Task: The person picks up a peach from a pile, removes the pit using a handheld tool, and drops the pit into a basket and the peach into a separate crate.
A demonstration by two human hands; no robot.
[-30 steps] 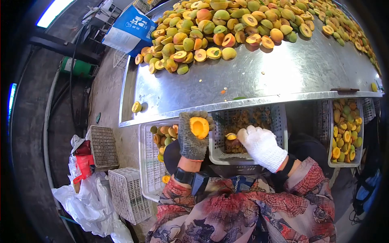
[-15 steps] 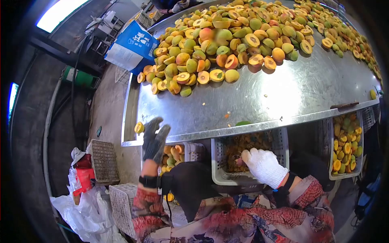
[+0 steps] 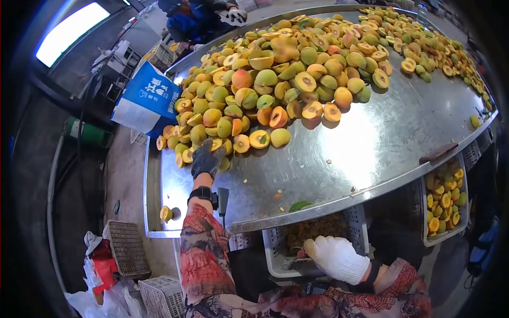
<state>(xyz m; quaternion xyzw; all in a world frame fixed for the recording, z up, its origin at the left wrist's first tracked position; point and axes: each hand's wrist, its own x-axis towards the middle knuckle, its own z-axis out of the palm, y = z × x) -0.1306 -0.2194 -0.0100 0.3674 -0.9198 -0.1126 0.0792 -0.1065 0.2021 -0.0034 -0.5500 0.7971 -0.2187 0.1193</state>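
Observation:
A wide pile of yellow peaches, many cut in half, lies on the metal table. My left hand, in a dark glove, reaches to the pile's near-left edge. Its fingers are apart and touch peach halves there. In a white knitted glove, my right hand is closed above a grey crate below the table's front edge. A small reddish bit shows at its fingertips, too little to name. Brownish scraps fill the crate. One peach half rests alone at the table's left corner.
A blue-and-white box stands at the table's left side. Another crate with peach halves is at the right. A green leaf lies near the front edge. Across the table is another person with gloved hands. Baskets stand at lower left.
My left hand has moved forward from the table's front-left edge to the peach pile. My right hand remains over the crate, closed. The view has shifted, showing more of the other person.

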